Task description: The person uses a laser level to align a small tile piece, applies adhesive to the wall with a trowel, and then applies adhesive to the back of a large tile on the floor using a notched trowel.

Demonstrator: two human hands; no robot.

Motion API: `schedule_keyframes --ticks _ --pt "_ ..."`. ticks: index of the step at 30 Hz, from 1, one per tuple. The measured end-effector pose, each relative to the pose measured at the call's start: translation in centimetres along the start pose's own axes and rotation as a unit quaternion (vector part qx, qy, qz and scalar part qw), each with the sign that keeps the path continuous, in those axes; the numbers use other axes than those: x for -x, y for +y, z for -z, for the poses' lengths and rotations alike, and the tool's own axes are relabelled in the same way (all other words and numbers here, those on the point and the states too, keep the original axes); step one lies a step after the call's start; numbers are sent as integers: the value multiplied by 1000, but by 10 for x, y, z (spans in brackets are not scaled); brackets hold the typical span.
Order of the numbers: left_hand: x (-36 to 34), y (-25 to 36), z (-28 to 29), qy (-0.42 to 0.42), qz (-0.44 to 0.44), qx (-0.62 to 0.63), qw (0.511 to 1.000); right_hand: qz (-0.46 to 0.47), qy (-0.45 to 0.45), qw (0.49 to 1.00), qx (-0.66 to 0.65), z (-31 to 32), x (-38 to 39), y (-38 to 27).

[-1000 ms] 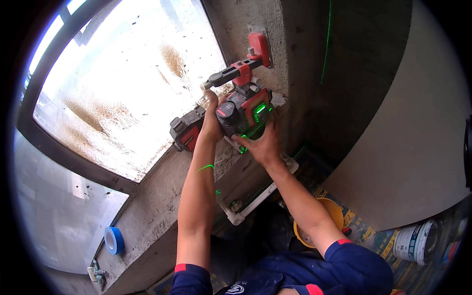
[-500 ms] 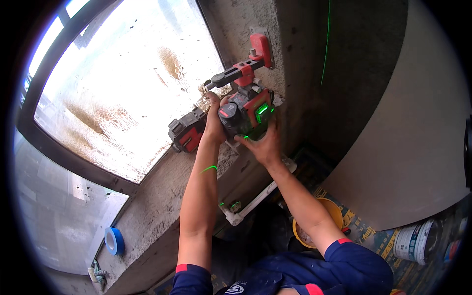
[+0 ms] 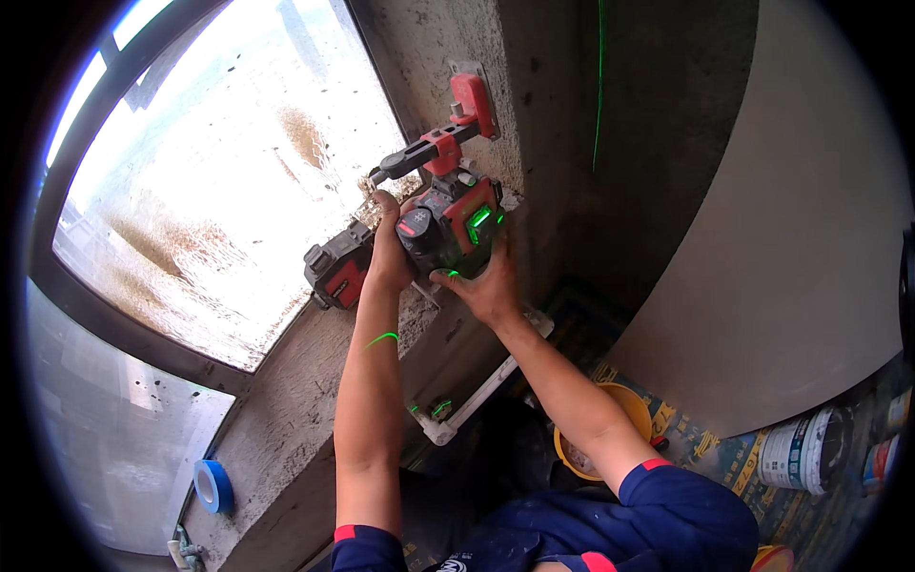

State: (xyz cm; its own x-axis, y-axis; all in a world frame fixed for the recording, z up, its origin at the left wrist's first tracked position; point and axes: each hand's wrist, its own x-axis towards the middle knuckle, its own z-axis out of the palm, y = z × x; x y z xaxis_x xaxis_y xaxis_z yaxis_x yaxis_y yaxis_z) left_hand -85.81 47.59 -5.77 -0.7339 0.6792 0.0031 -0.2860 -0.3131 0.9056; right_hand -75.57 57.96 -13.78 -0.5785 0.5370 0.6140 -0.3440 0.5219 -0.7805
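My left hand (image 3: 391,250) grips the left side of a red and black laser level (image 3: 457,221), thumb up beside its black cap. My right hand (image 3: 484,286) holds it from below and the right, thumb under the cap. Green light glows from its window. Above it, a jointed black arm with a red clamp (image 3: 441,153) runs to a red mount (image 3: 470,100) on the concrete wall beside the window. A second red and black device (image 3: 338,272) sits on the sill, partly behind my left hand. A thin green line crosses my left forearm; another shows on the dark wall.
A blue tape roll (image 3: 212,486) lies on the concrete sill (image 3: 281,400). A small valve (image 3: 186,553) is at lower left. A white pipe (image 3: 477,396) runs below my hands. A yellow bucket (image 3: 629,405), white pails (image 3: 796,453) and a large grey board (image 3: 724,267) are at right.
The whole view has shifted, so the wall, window and level appear further left and slightly lower. My two hands keep their grip, with little visible movement of the level against its mount.
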Motion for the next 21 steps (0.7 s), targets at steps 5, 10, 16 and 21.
schedule_keyframes --ticks 5,10,16,21 --pt "-2 -6 16 12 4 9 1000 0 5 1000 -2 -2 3 -4" --pt "-9 -11 23 25 -2 12 1000 12 3 1000 -2 -2 -1 -2" --pt "-22 -10 5 24 -9 7 1000 3 7 1000 -13 7 -13 7" --pt "9 10 48 -26 -34 54 998 11 -26 991 -133 -55 3 11"
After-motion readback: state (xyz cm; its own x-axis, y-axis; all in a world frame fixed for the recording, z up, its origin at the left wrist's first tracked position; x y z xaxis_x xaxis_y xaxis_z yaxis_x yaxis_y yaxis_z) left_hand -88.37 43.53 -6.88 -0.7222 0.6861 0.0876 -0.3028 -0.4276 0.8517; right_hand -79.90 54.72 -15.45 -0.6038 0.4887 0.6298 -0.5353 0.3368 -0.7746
